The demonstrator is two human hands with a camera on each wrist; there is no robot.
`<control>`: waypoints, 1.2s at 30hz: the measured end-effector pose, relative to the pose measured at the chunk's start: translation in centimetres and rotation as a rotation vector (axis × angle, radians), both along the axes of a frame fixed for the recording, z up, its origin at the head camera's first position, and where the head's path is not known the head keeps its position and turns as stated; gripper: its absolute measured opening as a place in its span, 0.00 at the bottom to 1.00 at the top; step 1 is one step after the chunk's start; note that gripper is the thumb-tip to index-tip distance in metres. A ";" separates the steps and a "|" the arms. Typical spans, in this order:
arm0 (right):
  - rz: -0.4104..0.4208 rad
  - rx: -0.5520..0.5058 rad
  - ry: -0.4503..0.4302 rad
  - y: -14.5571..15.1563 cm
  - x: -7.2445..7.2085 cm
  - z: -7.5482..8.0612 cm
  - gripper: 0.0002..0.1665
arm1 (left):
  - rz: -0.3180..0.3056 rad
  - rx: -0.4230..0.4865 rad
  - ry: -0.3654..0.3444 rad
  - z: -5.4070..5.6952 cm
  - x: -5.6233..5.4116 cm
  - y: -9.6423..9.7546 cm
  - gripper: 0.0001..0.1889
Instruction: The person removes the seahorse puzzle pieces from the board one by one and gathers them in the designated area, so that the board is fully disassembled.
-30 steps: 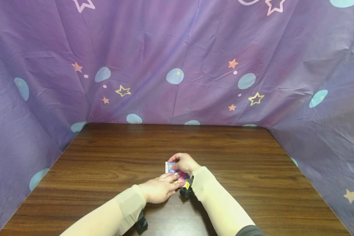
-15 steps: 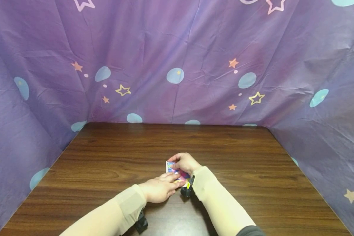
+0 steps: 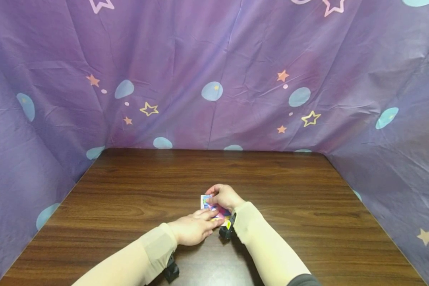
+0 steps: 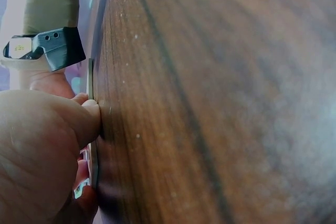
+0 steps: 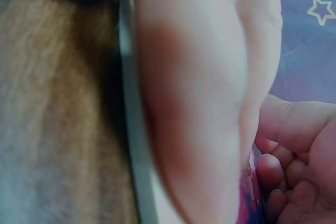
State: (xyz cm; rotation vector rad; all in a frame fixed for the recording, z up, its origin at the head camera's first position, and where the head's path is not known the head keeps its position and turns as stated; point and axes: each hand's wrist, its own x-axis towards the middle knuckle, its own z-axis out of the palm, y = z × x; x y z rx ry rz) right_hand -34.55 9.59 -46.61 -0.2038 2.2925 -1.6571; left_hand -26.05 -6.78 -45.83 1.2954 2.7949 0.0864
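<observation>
Pinning a printed card (image 3: pixel 221 212) in place while a corner is worked

Compared with the head view half a second earlier, the change is slight: the thumb and index finger of the right hand (image 3: pixel 226 197) sit marginally farther from the person, and a little more of the card's far-left corner, white border and blue print, is exposed. The left hand (image 3: pixel 193 230) keeps its position, palm down, fingers extended across the near part of the card. The right hand is curled and appears to pinch the corner between thumb and index finger; the contact itself is partly hidden. The card lies on the tabletop (image 3: pixel 146 178), between and beneath the two hands. In the left wrist view its edge runs beside the left thumb; whether the whole underside meets the wood cannot be told.

Significance: the shift suggests a fine adjustment of finger placement rather than a transfer. The card remains in its place, the left hand seems to serve as the anchor, and effort appears concentrated at the far-left corner. No detached part is visible, so the change does not indicate a completed step.
</observation>
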 end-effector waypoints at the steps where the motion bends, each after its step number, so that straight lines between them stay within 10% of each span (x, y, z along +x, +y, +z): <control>1: -0.001 0.003 0.001 0.0 0.0 0.0 0.14 | -0.001 -0.001 0.002 0.0 0.0 0.0 0.25; 36: -0.063 -0.166 -0.011 1.0 -0.5 -0.7 0.08 | -0.005 0.012 -0.018 0.0 0.0 0.0 0.24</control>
